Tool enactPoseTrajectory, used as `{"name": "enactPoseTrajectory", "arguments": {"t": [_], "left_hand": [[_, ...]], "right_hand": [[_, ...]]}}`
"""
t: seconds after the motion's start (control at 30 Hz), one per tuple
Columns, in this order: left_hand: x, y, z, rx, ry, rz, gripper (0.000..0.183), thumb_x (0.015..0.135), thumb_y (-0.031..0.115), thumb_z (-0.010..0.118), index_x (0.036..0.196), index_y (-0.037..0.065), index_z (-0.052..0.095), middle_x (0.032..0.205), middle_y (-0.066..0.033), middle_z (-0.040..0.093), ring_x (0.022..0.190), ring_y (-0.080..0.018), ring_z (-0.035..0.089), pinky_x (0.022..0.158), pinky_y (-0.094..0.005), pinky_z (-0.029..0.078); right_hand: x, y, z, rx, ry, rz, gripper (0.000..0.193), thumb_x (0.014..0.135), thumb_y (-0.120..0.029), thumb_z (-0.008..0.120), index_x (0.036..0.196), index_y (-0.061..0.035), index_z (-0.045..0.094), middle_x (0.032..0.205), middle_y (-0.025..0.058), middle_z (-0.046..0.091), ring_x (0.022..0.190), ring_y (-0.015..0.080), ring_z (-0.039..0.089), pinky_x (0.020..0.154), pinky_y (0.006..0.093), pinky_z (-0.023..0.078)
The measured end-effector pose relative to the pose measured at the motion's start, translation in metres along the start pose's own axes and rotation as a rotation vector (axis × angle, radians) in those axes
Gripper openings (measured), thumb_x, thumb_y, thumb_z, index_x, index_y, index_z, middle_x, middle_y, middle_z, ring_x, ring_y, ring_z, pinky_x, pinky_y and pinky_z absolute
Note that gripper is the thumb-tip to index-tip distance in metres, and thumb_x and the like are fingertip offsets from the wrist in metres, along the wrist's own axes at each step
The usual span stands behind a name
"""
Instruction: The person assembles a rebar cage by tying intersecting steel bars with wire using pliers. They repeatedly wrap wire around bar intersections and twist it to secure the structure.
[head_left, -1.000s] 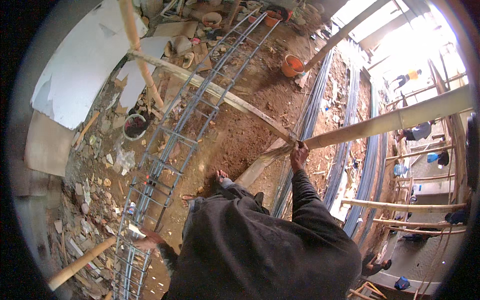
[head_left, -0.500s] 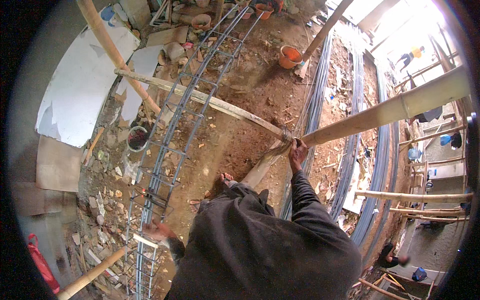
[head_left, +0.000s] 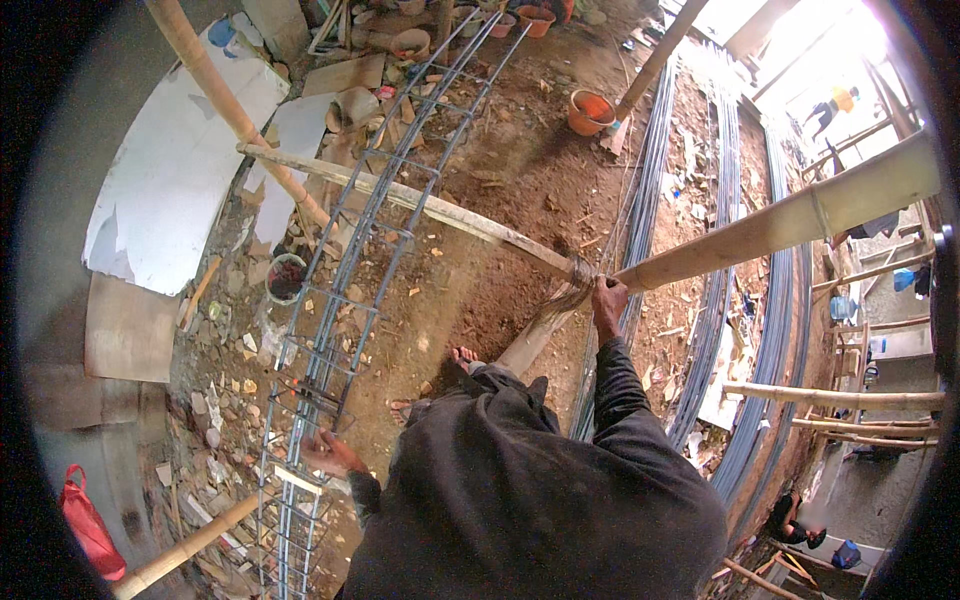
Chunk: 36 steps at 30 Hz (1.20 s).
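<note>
A: What had just changed?

B: The left hand (head_left: 332, 455) had moved up along the cage (head_left: 322, 345), past the white strip (head_left: 298, 480). To my judgement, the work there had shifted a little further along.

A: Was it grasping something?

B: I cannot tell; it was blurred beside the bars.

A: And the right hand (head_left: 608, 303)?

B: It had stayed by the wires (head_left: 577, 284), its fingers bent. Whether they gripped the wires, I cannot tell.

A: Where were these things?

B: The cage ran along the person's left, crossing over the rail (head_left: 450, 212). The wires hung over the rail's end, near the bamboo (head_left: 760, 245).

A: And the containers?

B: The pale bucket (head_left: 280, 299), left of the cage, held something dark. The orange bucket (head_left: 588, 128) looked reddish inside; its content was unclear. The red bag (head_left: 88, 530) did not show its inside.
</note>
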<state>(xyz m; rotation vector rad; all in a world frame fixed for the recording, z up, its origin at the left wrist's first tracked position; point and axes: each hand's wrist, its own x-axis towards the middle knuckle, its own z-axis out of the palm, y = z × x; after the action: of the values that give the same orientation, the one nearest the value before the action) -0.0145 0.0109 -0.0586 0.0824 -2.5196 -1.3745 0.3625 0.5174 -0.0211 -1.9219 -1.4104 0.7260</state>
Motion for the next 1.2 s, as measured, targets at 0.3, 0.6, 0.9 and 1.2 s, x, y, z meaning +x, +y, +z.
{"name": "enactPoseTrajectory", "arguments": {"t": [0.3,0.6,0.9,1.2], "left_hand": [[0.002,-0.029,0.009,0.028,-0.052,0.002,0.05,0.092,0.032,0.075,0.125,0.001,0.052,0.12,-0.0172,0.056,0.107,-0.0309,0.056,0.088,-0.0446,0.049],[0.01,-0.004,0.02,-0.018,-0.134,0.002,0.05,0.094,0.027,0.073,0.129,-0.002,0.053,0.12,-0.0178,0.058,0.104,-0.0307,0.06,0.088,-0.0423,0.05],[0.028,0.006,0.047,-0.297,-0.223,-0.054,0.041,0.095,0.025,0.073,0.12,-0.002,0.055,0.113,-0.0145,0.06,0.102,-0.0245,0.06,0.087,-0.0374,0.05],[0.042,0.013,0.06,-0.323,-0.357,0.005,0.035,0.096,0.023,0.072,0.116,-0.002,0.058,0.103,-0.0099,0.064,0.091,-0.0193,0.062,0.082,-0.032,0.049]], "right_hand": [[0.013,0.013,-0.024,0.487,-0.105,0.121,0.024,0.097,-0.025,0.061,0.09,-0.0027,0.066,0.08,0.0003,0.061,0.07,0.0106,0.053,0.064,0.03,0.044],[-0.001,-0.05,-0.068,0.434,0.098,-0.1,0.027,0.101,-0.029,0.054,0.094,-0.0045,0.063,0.082,0.0034,0.06,0.072,0.017,0.056,0.066,0.0341,0.047],[0.001,-0.083,-0.074,0.195,0.213,-0.243,0.035,0.101,-0.033,0.049,0.103,0.0007,0.058,0.083,0.0133,0.061,0.076,0.0279,0.06,0.073,0.0425,0.05],[-0.008,-0.122,-0.096,-0.003,0.723,-0.51,0.029,0.1,-0.026,0.053,0.104,0.0015,0.059,0.092,0.0225,0.065,0.085,0.0361,0.065,0.08,0.0426,0.051]]}}
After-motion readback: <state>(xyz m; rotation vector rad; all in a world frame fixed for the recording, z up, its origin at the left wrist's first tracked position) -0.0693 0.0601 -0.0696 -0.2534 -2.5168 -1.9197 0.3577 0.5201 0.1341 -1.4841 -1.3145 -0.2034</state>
